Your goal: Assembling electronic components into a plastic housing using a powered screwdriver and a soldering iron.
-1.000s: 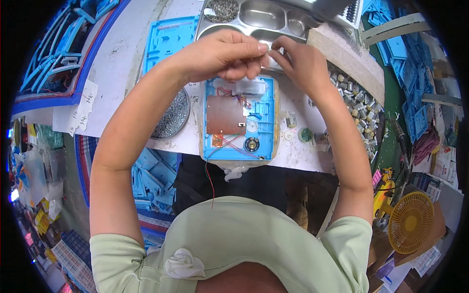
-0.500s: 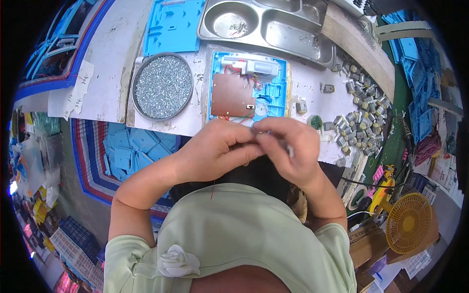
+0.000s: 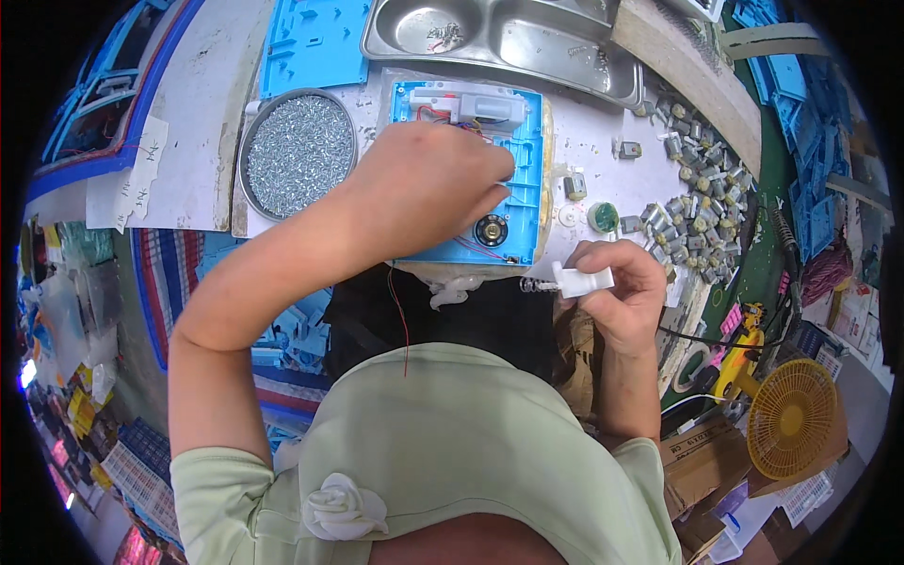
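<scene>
The right hand (image 3: 629,290) pinches a white plastic part (image 3: 588,282) between thumb and fingers, a coiled spring (image 3: 539,284) projecting from its left end. The left hand (image 3: 433,184) is curled over the blue casing (image 3: 531,179); its grip cannot be told. Small motors (image 3: 673,231) lie beyond the right hand.

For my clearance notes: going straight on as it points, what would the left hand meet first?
Probably the right wall of the blue case; depth is unclear, so the left hand might pass over toward a small motor.
</scene>
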`<state>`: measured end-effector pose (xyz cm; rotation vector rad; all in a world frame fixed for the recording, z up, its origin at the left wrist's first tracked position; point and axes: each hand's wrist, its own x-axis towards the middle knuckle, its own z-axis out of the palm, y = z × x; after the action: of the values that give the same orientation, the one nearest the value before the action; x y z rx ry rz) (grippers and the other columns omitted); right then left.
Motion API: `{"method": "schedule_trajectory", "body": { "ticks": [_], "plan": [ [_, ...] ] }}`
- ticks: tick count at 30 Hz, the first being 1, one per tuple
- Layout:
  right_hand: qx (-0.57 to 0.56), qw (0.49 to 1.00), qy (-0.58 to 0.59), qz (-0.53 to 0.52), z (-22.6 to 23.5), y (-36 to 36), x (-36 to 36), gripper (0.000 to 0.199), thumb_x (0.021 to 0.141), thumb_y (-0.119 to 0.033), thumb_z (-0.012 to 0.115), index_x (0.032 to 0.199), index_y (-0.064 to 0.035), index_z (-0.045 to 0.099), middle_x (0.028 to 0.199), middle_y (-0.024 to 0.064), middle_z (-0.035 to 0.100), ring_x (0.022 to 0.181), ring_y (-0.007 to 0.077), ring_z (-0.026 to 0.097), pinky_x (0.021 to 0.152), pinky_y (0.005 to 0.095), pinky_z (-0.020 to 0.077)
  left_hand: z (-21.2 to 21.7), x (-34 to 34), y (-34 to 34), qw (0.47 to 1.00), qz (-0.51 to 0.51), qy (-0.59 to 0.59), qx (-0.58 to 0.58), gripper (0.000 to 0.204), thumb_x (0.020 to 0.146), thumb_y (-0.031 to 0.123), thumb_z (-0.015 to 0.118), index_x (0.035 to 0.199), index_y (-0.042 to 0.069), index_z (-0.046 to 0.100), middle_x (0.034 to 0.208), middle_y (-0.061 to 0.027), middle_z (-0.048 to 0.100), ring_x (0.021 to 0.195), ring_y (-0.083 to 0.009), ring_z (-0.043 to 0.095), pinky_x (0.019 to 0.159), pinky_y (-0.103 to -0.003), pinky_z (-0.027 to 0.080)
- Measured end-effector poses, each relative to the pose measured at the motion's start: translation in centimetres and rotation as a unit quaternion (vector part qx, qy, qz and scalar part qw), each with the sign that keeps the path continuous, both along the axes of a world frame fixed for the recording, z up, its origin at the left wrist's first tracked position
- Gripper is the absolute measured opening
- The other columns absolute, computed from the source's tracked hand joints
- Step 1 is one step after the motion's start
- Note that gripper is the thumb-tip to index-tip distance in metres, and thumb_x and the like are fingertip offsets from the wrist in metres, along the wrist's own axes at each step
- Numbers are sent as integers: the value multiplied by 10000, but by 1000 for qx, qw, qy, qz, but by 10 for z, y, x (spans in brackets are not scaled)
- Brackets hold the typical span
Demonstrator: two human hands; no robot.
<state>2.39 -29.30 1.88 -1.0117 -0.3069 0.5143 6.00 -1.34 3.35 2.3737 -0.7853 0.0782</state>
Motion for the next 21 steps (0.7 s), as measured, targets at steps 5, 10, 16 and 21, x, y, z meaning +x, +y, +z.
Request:
{"method": "schedule_trajectory", "body": {
  "ticks": [5, 10, 16, 21],
  "plan": [
    [-12, 1000, -27, 10, -1, -5, 1, 340, 841, 63, 792, 1147, 101, 649, 1059, 169, 706, 977, 212, 692, 872, 327, 552, 7, 1, -13, 982, -18, -42, 183, 98, 770, 108, 733, 816, 44, 675, 730, -129, 694, 686, -310, 710, 620, -406, 574],
    [-87, 996, -31, -15, 4, -8, 4, 336, 846, 79, 774, 1158, 98, 650, 1082, 172, 704, 1051, 212, 685, 910, 338, 560, 10, 2, -21, 984, -5, -52, 168, 49, 682, 52, 698, 729, 38, 701, 715, -164, 703, 671, -306, 728, 567, -410, 570],
    [-292, 944, -112, -103, 10, 2, 19, 255, 872, 9, 779, 1106, 59, 691, 1088, 123, 721, 1071, 174, 686, 898, 315, 572, -3, -8, -6, 989, 101, 87, -64, 95, 860, 74, 733, 918, 9, 697, 769, -101, 666, 670, -229, 676, 607, -328, 538],
    [-442, 768, -462, -45, 17, 24, 58, 301, 709, -61, 822, 1000, -82, 746, 994, 73, 674, 936, 304, 595, 817, 386, 508, -17, -19, 3, 959, 172, 92, -207, 110, 860, 64, 764, 948, 15, 718, 797, -76, 664, 649, -166, 671, 579, -281, 511]
  ]
}}
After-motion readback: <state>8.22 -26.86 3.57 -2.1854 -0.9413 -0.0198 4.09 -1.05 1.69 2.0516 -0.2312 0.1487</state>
